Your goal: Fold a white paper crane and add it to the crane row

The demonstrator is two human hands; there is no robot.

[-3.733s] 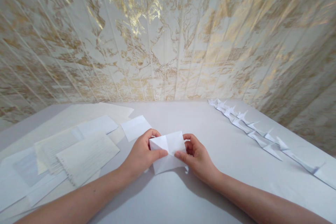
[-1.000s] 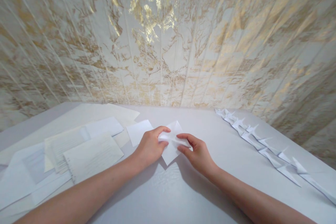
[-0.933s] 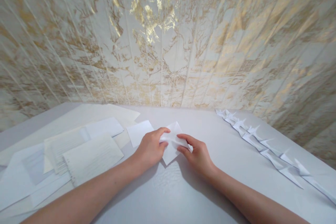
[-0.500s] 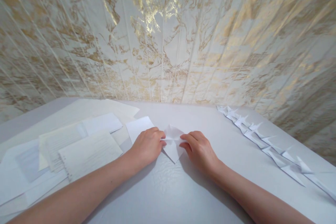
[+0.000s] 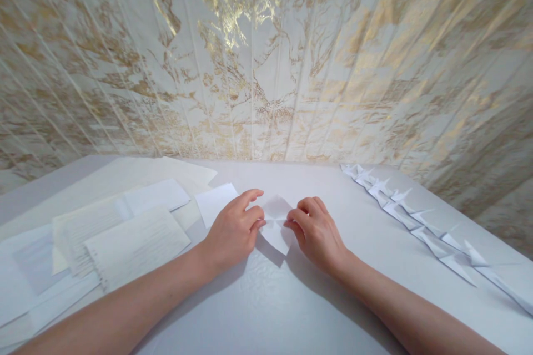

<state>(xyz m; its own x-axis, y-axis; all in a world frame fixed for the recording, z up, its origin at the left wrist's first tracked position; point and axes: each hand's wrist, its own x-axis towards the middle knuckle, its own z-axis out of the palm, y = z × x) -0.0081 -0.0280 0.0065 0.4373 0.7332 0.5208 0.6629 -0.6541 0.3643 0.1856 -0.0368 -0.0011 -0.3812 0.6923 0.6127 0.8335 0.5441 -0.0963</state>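
Note:
A small folded sheet of white paper [image 5: 278, 237] is held between my two hands, just above the table at the middle. My left hand [image 5: 236, 223] pinches its left corner between thumb and a finger, with the index finger raised off it. My right hand [image 5: 317, 233] pinches the right corner between thumb and bent fingers. The paper has a crease across its middle, with one pointed part standing at the back and another pointing toward me. The fingertips cover its side corners.
Left of me lie overlapping sheets, among them a torn-edged page with writing [image 5: 137, 247] and a white sheet [image 5: 156, 197]. A blank paper square [image 5: 214, 199] lies behind my left hand. Rows of folded paper cranes [image 5: 391, 208] stand at the right. A gold-patterned curtain [image 5: 266, 66] hangs behind the white table [image 5: 266, 310].
My left index finger has lifted off the paper and straightened. The paper has risen slightly and tilted, its shadow now showing beneath. The view has shifted a little.

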